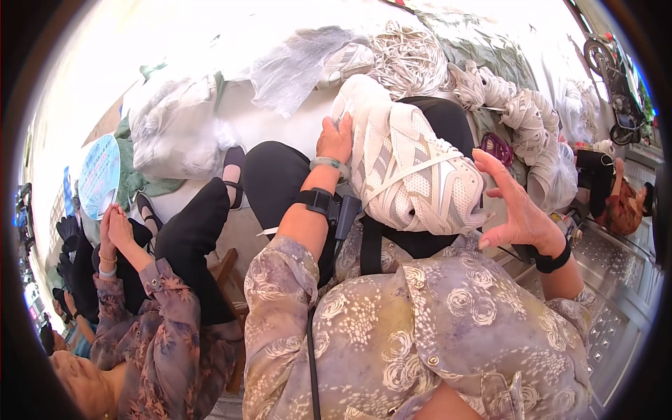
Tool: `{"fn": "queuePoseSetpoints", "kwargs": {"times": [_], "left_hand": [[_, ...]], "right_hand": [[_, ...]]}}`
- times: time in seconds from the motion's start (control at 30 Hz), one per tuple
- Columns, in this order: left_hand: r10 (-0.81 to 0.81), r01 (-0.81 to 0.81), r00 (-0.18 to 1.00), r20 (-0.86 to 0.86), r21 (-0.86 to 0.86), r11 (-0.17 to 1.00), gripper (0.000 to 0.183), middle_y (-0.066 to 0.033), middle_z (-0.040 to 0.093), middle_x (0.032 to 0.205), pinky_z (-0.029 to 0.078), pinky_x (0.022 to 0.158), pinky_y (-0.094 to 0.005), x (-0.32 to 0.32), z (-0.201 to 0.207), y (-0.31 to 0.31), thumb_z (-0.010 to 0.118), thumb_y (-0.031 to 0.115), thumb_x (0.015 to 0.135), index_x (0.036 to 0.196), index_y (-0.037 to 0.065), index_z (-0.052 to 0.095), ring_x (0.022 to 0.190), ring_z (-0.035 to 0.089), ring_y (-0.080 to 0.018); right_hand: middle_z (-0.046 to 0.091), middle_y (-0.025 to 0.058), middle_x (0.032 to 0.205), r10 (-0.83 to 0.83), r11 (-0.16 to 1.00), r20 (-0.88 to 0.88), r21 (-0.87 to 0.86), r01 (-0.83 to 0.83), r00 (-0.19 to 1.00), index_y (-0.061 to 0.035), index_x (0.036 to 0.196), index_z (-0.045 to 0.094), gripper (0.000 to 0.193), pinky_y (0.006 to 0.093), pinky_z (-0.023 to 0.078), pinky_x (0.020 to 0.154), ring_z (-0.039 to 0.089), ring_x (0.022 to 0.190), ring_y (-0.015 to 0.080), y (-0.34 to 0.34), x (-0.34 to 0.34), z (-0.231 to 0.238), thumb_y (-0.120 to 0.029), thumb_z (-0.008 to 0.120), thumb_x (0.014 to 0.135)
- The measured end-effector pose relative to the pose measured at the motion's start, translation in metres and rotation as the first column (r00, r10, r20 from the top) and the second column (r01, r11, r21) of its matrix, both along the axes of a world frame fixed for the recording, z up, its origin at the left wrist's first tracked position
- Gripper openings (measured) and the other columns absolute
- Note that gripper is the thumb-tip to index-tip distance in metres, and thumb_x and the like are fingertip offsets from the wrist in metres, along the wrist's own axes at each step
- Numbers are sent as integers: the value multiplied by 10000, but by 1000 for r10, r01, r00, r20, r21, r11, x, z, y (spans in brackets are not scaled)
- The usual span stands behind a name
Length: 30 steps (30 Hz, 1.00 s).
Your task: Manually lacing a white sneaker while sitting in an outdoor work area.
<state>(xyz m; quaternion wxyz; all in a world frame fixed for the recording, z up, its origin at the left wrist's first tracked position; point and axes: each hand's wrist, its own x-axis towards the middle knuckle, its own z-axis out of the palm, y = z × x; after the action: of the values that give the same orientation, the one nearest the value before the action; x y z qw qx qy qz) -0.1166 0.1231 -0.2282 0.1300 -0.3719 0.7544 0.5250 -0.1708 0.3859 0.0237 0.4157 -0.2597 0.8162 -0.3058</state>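
A bundle of white and beige sneakers point(413, 168) lies across my lap, sole edges and mesh uppers pressed together. A flat white shoelace point(413, 176) runs across them. My left hand point(334, 142) grips the bundle's left side, its fingers partly hidden against the shoes. At the right end, by a sneaker's toe, my right hand point(516, 204) is open, thumb and fingers curved apart with nothing between them. A bracelet and a black wrist device are on my left wrist; a black band circles the right.
A heap of white laces point(409, 59) lies ahead, beside a clear plastic bag point(294, 66). More bundled sneakers point(530, 119) line the right. A stuffed white bag point(175, 129) stands at left. A person with a blue fan point(99, 176) sits close on my left; another sits far right.
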Motion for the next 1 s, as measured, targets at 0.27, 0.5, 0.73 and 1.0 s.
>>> {"fn": "queuePoseSetpoints", "kwargs": {"times": [0.27,0.5,0.73,1.0], "left_hand": [[5,1,999,-32,172,985,719,-277,572,1149,439,907,-395,-18,-36,-9,366,568,905,1223,-66,490,1042,582,-356],[-58,66,987,147,-50,997,804,-253,582,1153,498,795,-408,4,-148,-41,549,621,781,1193,-68,504,952,614,-370],[695,-217,710,-113,904,368,743,-170,622,1077,496,831,-353,-32,11,1,596,584,803,1135,-76,527,1003,608,-283],[305,-118,760,-574,339,933,943,-219,542,1204,435,930,-376,-50,111,-42,663,643,704,1244,-92,423,1109,549,-312]], "right_hand": [[414,198,1359,-33,927,-363,-359,-107,931,-3,1358,392,881,361,350,1021,446,1235,298,-32,6,-55,-209,787,598],[586,157,1152,-67,988,-46,-143,60,997,-9,1339,427,774,315,414,932,544,1077,234,-125,-81,-36,-396,684,720],[576,131,1188,180,975,-213,-90,-203,960,-57,1325,469,664,300,390,957,530,1085,192,-128,-114,-57,-404,630,781],[600,136,1159,302,949,-210,-30,-315,930,-80,1282,523,613,313,442,906,577,1030,203,-180,-146,-70,-439,615,794]]}}
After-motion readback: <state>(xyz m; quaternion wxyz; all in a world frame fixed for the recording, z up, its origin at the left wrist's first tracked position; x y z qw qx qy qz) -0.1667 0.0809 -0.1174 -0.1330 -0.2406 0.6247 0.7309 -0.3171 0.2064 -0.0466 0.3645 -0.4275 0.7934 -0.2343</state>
